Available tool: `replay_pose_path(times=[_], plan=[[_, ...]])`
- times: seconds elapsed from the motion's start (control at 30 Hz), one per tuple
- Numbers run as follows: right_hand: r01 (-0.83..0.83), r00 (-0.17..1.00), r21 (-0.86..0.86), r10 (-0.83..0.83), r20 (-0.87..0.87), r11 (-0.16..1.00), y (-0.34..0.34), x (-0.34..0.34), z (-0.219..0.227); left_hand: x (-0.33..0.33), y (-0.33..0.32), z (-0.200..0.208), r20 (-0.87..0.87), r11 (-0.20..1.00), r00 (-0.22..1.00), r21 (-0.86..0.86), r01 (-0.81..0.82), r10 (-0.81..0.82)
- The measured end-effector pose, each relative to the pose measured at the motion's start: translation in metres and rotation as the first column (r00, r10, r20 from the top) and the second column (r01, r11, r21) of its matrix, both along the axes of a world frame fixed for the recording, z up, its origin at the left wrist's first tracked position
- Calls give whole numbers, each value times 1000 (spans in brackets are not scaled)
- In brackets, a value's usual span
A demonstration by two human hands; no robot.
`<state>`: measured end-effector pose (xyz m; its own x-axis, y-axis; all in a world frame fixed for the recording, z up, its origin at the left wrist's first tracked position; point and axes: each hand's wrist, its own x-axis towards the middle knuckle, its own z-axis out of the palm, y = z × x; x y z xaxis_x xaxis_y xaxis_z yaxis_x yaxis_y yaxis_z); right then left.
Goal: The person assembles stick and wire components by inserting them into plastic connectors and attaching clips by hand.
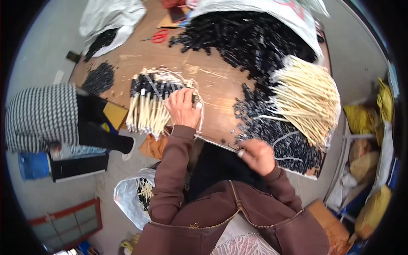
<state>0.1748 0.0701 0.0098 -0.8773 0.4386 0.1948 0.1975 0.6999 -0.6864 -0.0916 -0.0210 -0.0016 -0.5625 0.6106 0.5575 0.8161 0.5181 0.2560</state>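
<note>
My left hand (185,108) rests on the right end of a row of cream rod-like lengths with black ends (146,108). Its fingers curl over the black ends, and whatever they grip is hidden. A thin white cord loop (202,112) runs beside this hand. At the table's front edge, my right hand (257,155) is closed, thumb and fingers together, with a ring on one finger. Anything inside it is too blurred to make out. Small black pieces (272,142) lie beyond and beside the right hand, under a large pile of thin cream lengths (306,100).
A white sack (259,7) spills black tube-like parts (242,38) across the back of the table (216,95). Red-handled scissors (160,36) lie at the back left, near another dark heap (100,78). A person in a checked top (42,117) is at the left. An open bag (127,199) stands below.
</note>
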Motion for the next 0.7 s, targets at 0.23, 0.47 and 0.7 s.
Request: replay_pose_path(times=[0.23,0.47,0.7], plan=[[478,863,419,-501,-61,772,109,51,13,37,106,-15,179,877,860,52,477,-478],[461,846,536,-532,-25,707,131,81,-17,36,132,-45,94,875,880,-94,474,-466],[305,948,523,-305,-90,796,111,54,18,4,54,-28,464,985,870,112,130,-167]])
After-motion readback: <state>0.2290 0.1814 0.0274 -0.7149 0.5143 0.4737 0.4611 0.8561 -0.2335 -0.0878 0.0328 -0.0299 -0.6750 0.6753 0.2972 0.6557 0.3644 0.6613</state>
